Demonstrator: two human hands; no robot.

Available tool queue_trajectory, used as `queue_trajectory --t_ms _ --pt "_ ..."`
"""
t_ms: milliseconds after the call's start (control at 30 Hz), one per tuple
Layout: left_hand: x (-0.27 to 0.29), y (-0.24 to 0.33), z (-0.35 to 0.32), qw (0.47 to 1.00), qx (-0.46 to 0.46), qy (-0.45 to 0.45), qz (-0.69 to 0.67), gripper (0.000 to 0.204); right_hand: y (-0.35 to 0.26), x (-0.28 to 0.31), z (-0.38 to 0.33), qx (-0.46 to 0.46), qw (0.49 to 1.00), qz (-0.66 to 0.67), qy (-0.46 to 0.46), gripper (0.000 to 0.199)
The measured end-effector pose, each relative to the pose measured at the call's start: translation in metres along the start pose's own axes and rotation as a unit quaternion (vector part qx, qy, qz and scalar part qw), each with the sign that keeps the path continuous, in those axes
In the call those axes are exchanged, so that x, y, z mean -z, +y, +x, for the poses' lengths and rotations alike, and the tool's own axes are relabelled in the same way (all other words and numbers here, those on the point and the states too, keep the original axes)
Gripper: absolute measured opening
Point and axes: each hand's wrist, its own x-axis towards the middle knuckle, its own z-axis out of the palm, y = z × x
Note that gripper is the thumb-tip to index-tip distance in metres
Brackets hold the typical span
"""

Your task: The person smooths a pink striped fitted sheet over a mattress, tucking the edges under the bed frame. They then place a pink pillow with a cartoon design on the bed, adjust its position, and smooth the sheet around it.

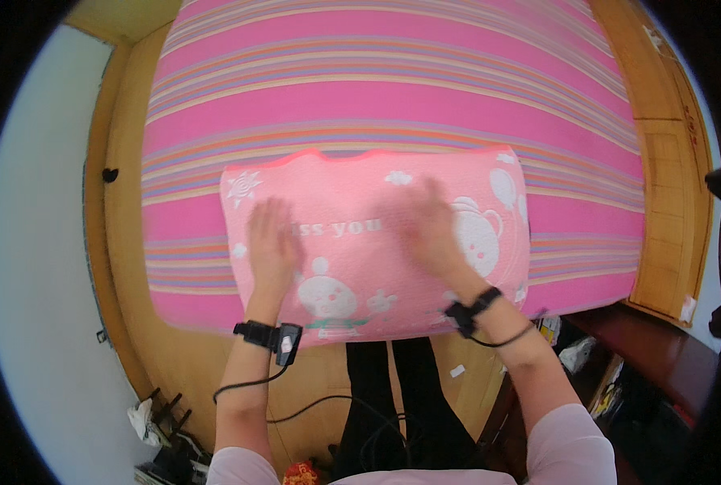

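Note:
A pink pillow with white cartoon figures, clouds and a sun lies flat on the near part of a bed. My left hand rests palm down on its left half, fingers spread. Over the pillow's right half, next to a white bear print, my right hand lies flat too, slightly blurred. Neither hand holds anything. Both wrists wear black bands with cables running back toward me.
The bed carries a pink sheet with thin coloured stripes inside a wooden frame. A pale wall is at the left. Cluttered items sit on the floor at lower left, and dark furniture at lower right.

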Motion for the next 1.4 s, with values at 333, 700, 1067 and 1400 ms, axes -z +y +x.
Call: queue_trajectory --t_ms 333,700,1067,1400 --pt "-0.043 0.042 0.029 0.99 -0.053 -0.12 -0.045 0.056 0.02 -0.002 0.06 -0.014 0.997 0.001 0.07 0.029" --pt "-0.066 0.035 0.021 0.985 -0.044 -0.162 0.033 0.057 0.08 -0.04 0.133 -0.222 0.946 0.231 -0.05 0.027" --pt "-0.056 0.038 0.037 0.993 -0.008 -0.107 -0.047 0.049 0.116 0.145 -0.112 -0.377 0.91 0.119 0.126 0.021" --pt "-0.166 0.079 0.187 0.946 0.189 -0.26 -0.046 0.05 0.029 0.24 -0.418 -0.692 0.517 -0.061 -0.501 0.088"
